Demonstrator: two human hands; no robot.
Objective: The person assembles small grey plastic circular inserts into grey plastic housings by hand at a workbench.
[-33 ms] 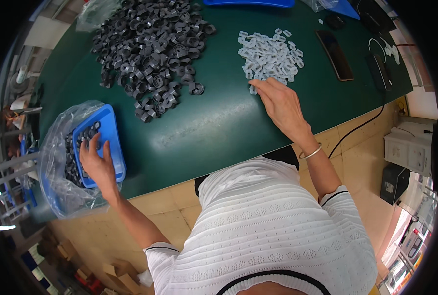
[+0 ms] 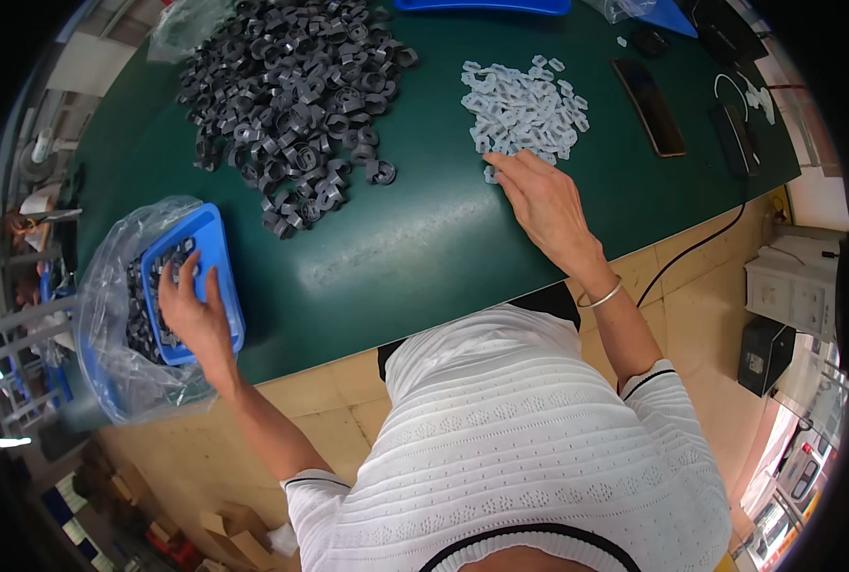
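My left hand (image 2: 196, 310) hovers over a blue tray (image 2: 217, 253) at the left, its fingers apart and nothing visible held in them. Small dark plastic pieces (image 2: 169, 259) lie in that tray, partly hidden by the hand. On the right, my right hand (image 2: 544, 205) reaches to the near edge of a pile of small whitish translucent plastic pieces (image 2: 525, 105). Its fingers are bent and close together. One loose whitish piece (image 2: 490, 175) shows just beside the fingertips; whether they grip anything is hidden.
A large heap of dark grey plastic rings (image 2: 296, 95) covers the far left of the green table (image 2: 396, 257). A clear plastic bag (image 2: 110, 305) surrounds the blue tray's left side. A phone (image 2: 648, 107) and a cabled black box (image 2: 732, 138) lie at right; another blue tray (image 2: 482, 6) is at the far edge.
My left hand has shifted slightly right over the tray, with its fingers still apart. The right hand stays at the whitish pile.
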